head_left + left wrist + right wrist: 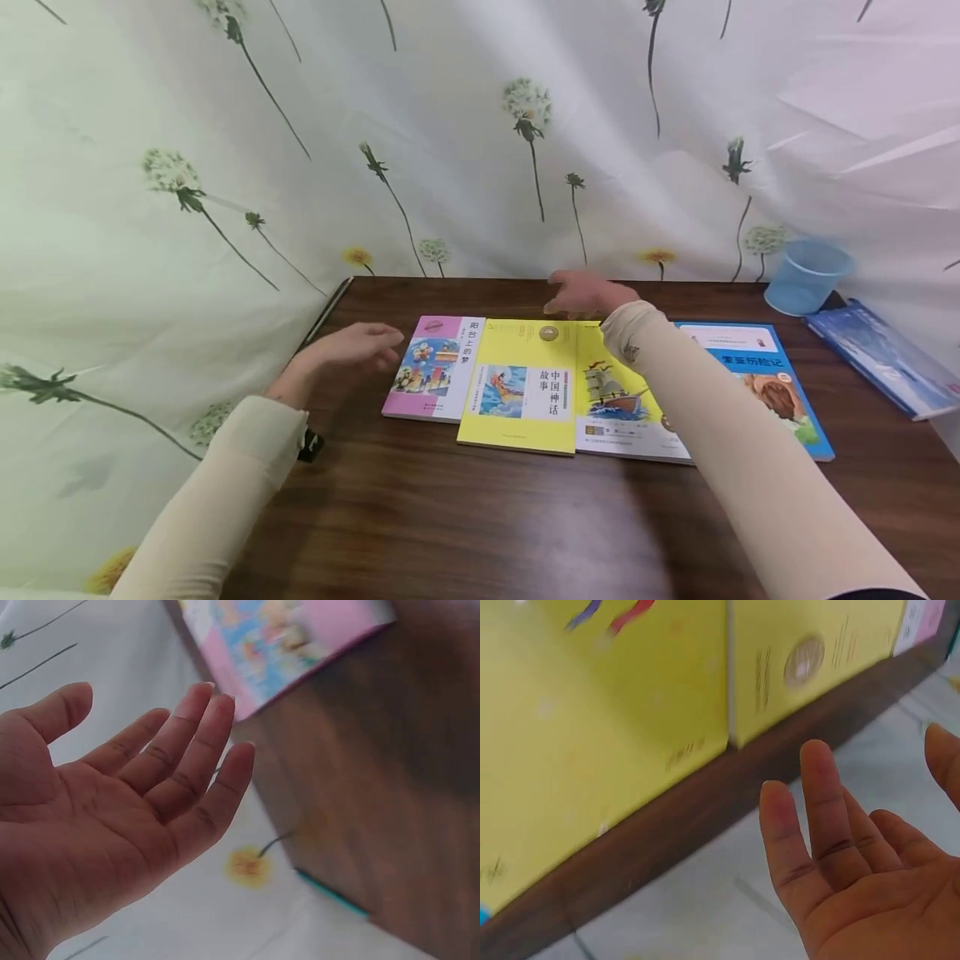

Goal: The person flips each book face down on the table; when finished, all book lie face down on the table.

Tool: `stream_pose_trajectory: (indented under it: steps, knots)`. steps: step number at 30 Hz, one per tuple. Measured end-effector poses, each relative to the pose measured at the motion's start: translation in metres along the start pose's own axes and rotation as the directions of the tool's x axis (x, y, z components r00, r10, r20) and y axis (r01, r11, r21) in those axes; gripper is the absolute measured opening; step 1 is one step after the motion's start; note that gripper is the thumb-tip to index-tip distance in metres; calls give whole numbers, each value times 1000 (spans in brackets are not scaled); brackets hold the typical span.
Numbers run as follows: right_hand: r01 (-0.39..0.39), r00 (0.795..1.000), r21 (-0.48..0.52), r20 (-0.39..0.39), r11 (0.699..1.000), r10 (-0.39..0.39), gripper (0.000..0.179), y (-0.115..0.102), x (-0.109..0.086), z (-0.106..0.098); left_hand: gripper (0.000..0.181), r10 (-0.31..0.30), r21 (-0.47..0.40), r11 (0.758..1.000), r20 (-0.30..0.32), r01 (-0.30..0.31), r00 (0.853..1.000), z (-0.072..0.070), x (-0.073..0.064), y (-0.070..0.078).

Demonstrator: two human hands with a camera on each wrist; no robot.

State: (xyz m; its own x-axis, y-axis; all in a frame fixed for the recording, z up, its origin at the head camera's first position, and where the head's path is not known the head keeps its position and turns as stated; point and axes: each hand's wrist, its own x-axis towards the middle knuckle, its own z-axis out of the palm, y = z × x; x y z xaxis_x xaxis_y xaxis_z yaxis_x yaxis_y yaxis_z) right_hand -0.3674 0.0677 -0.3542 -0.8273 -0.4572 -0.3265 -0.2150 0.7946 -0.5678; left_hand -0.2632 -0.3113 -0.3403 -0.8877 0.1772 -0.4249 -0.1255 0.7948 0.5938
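Four books lie side by side in a row on the table. The pink book (427, 367) is leftmost, and a yellow book (517, 429) overlaps its edge. After it comes a yellow-and-white book (611, 400) with a sailing ship, then a blue book (780, 367), partly hidden behind my right forearm. My left hand (352, 346) hovers left of the pink book, palm bare and fingers slightly bent in the left wrist view. Over the top edges of the two yellow books reaches my right hand (588, 293), holding nothing, its fingers spread and loosely bent.
A translucent blue cup (806, 279) stands at the back right corner. Beside it another blue book (885, 354) lies at a slant by the table's right edge. A white dandelion-print curtain (465, 150) hangs behind and left of the brown table (480, 517).
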Motion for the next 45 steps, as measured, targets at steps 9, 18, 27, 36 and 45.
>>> stream_pose_trajectory:
  steps: [9, 18, 27, 36, 45]
  knots:
    - [55, 996, 98, 71, 994, -62, 72, -15, 30, 50, 64, -122, -120, 985, 1, 121, 993, 41, -24, -35]
    - [92, 995, 147, 33, 985, -98, 80, -40, 59, 84, 66, -118, -373, 917, 81, 140, 990, 57, -40, -52]
    - [27, 999, 97, -33, 995, -24, 87, -51, 72, 104, 71, -103, -578, 806, 73, 126, 992, 69, -48, -52]
    - [43, 998, -14, -53, 999, -43, 87, -55, 79, 108, 71, -143, -665, 732, 63, 148, 988, 78, -57, -54]
    - [30, 998, 40, -52, 999, -28, 90, -58, 81, 108, 73, -189, -779, 607, 49, 156, 981, 79, -63, -47]
